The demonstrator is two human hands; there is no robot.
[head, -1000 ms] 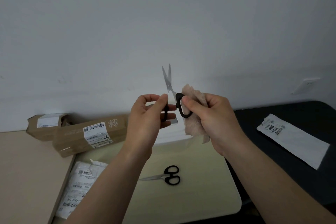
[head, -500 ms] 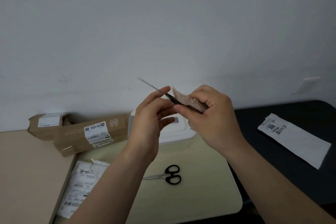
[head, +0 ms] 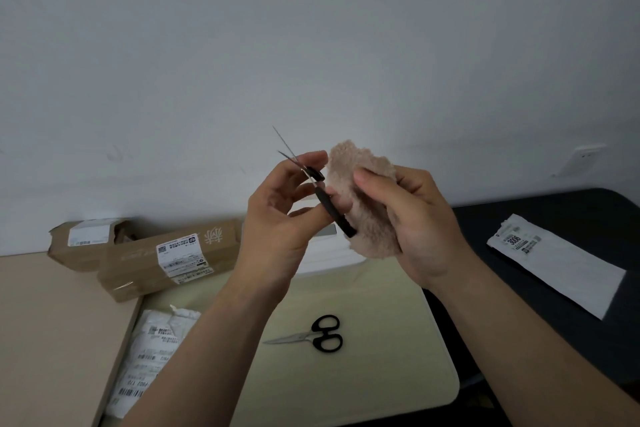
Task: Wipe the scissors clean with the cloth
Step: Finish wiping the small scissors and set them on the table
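My left hand (head: 280, 218) holds a pair of black-handled scissors (head: 329, 204) edge-on in the air, its thin blades slightly apart and pointing up and to the left. My right hand (head: 419, 218) grips a fluffy beige cloth (head: 367, 204) and presses it against the black handle. A second pair of black-handled scissors (head: 318, 334) lies flat on the cream tabletop (head: 391, 357) below my hands, blades pointing left.
Two brown cardboard parcels (head: 162, 253) lie at the back left against the wall. A white plastic mailer (head: 152, 357) lies at the table's left edge. A white box (head: 329, 253) sits behind my hands. On the black surface to the right lies a white labelled bag (head: 557, 260).
The held scissors turned from blades-up and face-on to edge-on, tilted left. The cloth has opened out and moved from the blade's base down along the handle.
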